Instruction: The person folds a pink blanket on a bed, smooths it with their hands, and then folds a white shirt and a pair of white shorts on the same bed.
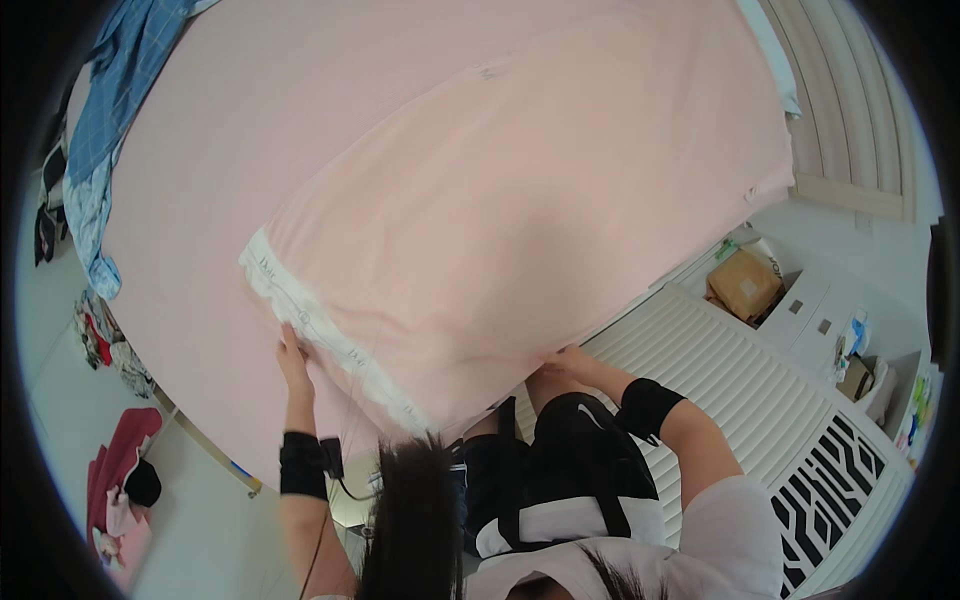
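We hold a large pink pillow in its pillowcase (500, 230) up in front of us over the bed, whose pink sheet (250, 120) spreads out behind and beneath it. Our left hand (291, 362) is closed on the open end of the case, just below the white lace trim (330, 335) that runs along that edge, fingers pinching the fabric. Our right hand (572, 362) grips the lower right corner of the same end from underneath; its fingers are mostly hidden by the cloth, so we can only say it is closed on the fabric. Both wrists wear black bands. As far as we can judge, the filling is already well inside: the case looks full and smooth across most of its length, with no loose, empty stretch visible toward the far end. What seems left is tidying the lace-trimmed opening, settling the corners, and laying the pillow flat on the sheet, since it is lifted and tilted rather than resting. Whether the opening is closed or tucked we cannot tell from here. A blue checked garment (120, 90) lies at the far left of the bed, a red and pink heap of clothes (120, 480) sits on the floor to our left, and a brown cardboard box (743, 283) stands on the white unit to our right.
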Demonstrator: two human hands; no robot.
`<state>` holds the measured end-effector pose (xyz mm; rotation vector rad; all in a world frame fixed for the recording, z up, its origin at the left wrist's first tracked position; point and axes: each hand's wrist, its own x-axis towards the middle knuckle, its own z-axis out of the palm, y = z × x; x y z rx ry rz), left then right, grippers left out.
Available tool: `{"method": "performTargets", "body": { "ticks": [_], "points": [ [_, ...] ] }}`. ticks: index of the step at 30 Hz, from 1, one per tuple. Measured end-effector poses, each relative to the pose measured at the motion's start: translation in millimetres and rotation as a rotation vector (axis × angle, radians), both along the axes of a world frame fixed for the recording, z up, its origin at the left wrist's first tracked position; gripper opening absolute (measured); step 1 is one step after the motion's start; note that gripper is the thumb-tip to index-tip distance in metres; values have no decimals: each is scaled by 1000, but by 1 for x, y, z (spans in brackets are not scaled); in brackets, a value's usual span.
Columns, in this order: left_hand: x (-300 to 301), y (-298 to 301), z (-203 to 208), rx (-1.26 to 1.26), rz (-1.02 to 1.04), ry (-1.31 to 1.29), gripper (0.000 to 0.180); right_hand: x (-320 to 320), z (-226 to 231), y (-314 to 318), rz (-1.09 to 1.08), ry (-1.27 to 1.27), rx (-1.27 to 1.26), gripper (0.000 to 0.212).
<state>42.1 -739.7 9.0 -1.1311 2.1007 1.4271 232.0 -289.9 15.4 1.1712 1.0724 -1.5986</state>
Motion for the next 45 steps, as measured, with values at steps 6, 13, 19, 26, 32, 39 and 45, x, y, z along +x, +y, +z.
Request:
{"method": "performTargets", "body": {
  "ticks": [6,13,19,26,32,39,45],
  "points": [
    [113,36,20,165,-315,-342,41,-16,6,84,-497,146,307,49],
    [221,-3,-12,76,-226,-596,38,-8,-17,179,-615,191,640,51],
    [185,9,10,-581,-260,59,47,-39,-15,196,-567,208,644,46],
    [-62,210,38,-650,-943,686,47,-85,-20,302,-698,220,927,50],
    [-153,420,2,-519,-1327,971,50,-118,-44,360,-921,485,1135,51],
    [-205,455,-60,-738,-1326,829,57,-87,-59,382,-860,249,1130,31],
    [-244,423,-74,-914,-1224,705,55,-94,-62,379,-847,226,1139,32]
  ]
}}
